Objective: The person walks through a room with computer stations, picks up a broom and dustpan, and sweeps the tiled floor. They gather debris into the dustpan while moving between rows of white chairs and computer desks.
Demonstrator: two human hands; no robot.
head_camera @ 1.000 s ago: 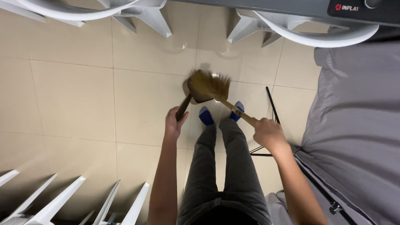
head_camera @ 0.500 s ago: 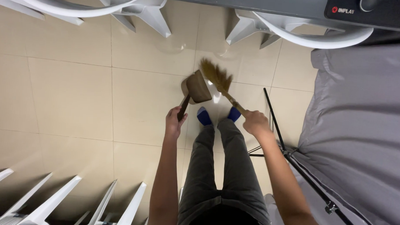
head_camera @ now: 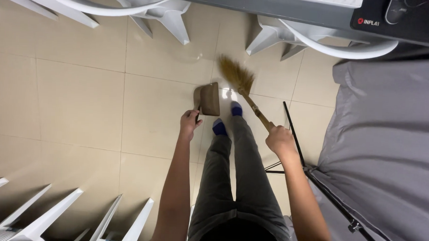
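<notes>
I look straight down at my legs in grey trousers and blue socks on a beige tiled floor (head_camera: 77, 101). My left hand (head_camera: 189, 124) grips the handle of a brown dustpan (head_camera: 208, 99), which hangs in front of my feet. My right hand (head_camera: 280, 141) is closed around the wooden handle of a small straw broom (head_camera: 237, 74). Its bristles point away from me, just right of the dustpan and apart from it.
White plastic chairs (head_camera: 147, 9) stand at the top under a grey desk edge (head_camera: 275, 6); more white chair legs (head_camera: 54, 214) are at bottom left. A grey cloth cover (head_camera: 389, 155) on a black folding frame (head_camera: 294, 137) fills the right side.
The broom head has swung off the dustpan and away from me to the right. The dustpan has dropped and turned. Both hands keep their grip.
</notes>
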